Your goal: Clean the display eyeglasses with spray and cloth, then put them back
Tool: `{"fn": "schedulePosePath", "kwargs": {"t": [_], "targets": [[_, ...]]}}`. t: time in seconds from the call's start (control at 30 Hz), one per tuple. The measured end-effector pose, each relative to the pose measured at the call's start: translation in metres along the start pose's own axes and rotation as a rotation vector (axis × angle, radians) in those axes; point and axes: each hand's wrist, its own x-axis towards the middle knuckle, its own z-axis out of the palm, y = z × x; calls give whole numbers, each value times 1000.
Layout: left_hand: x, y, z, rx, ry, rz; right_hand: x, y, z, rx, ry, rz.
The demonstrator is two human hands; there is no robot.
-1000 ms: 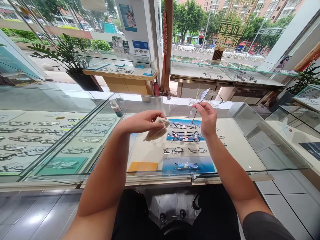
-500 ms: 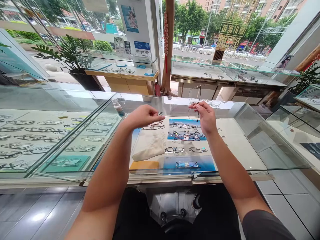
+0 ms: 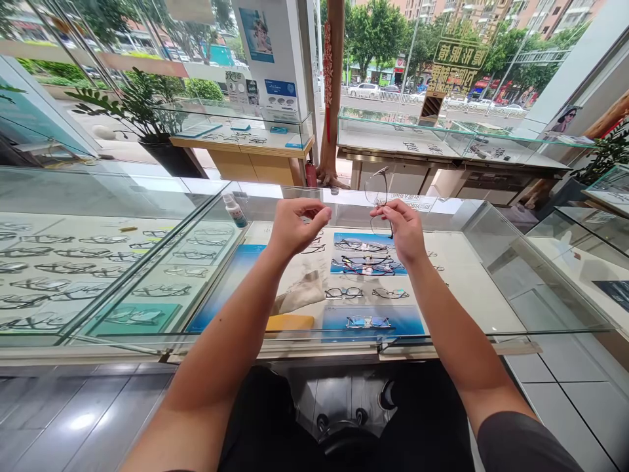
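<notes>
My right hand (image 3: 403, 233) pinches a pair of thin-rimmed eyeglasses (image 3: 376, 190) near the middle, holding them turned on end above the glass counter. One lens rises above the fingers and the other hangs below them. To their left, my left hand (image 3: 299, 226) is raised with its fingers curled and the thumb apart from them. Nothing shows in it. Beneath the hands, several other eyeglasses (image 3: 362, 246) lie in rows in the display case, some on a blue board (image 3: 339, 270). A crumpled beige cloth (image 3: 301, 294) lies below my left hand.
A small spray bottle (image 3: 234, 211) stands on the counter glass at the left. A yellow flat item (image 3: 289, 323) and a blue card (image 3: 413, 321) with glasses lie near the front edge. More eyeglasses (image 3: 49, 285) fill the left case. Other showcases (image 3: 403, 124) stand by the windows.
My left hand has moved right and slightly up, and its thumb has come away from the fingers. The eyeglasses have turned a little in my right hand, which stays nearly in place.
</notes>
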Motion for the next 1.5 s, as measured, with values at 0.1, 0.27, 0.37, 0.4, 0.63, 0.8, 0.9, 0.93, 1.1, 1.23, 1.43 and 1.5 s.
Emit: {"fn": "schedulePosePath", "kwargs": {"t": [0.1, 0.27, 0.37, 0.4, 0.63, 0.8, 0.9, 0.93, 1.1, 1.23, 1.43, 1.5], "targets": [[-1, 2, 1, -16, 34, -2, 0, 1, 0, -4, -28, -9], [-3, 4, 2, 16, 61, 48, -2, -3, 1, -33, -64, 0], [-5, 5, 5, 119, 51, 135, -3, -5, 2, -45, -94, -14], [-5, 5, 6, 159, 50, 175, -3, -5, 1, -59, -105, -19], [-10, 0, 27, 329, 33, 334, -4, -2, -1, -99, -238, -22], [-14, -2, 31, 334, 43, 312, -3, -4, -2, -66, -262, 3], [-13, -2, 30, 313, 69, 335, -3, -5, -3, -35, -279, 14], [-13, -2, 30, 302, 68, 337, -3, -5, -3, -30, -283, 14], [-13, -2, 30, 319, 81, 268, -6, -8, -2, -89, -247, 2], [-14, -3, 31, 316, 235, 196, -9, -9, 0, -227, 56, -151], [-13, -8, 30, 219, 428, 115, -10, -2, 5, -222, 277, -81], [-13, -9, 31, 189, 462, 105, -10, -2, 7, -164, 272, -53]]}}
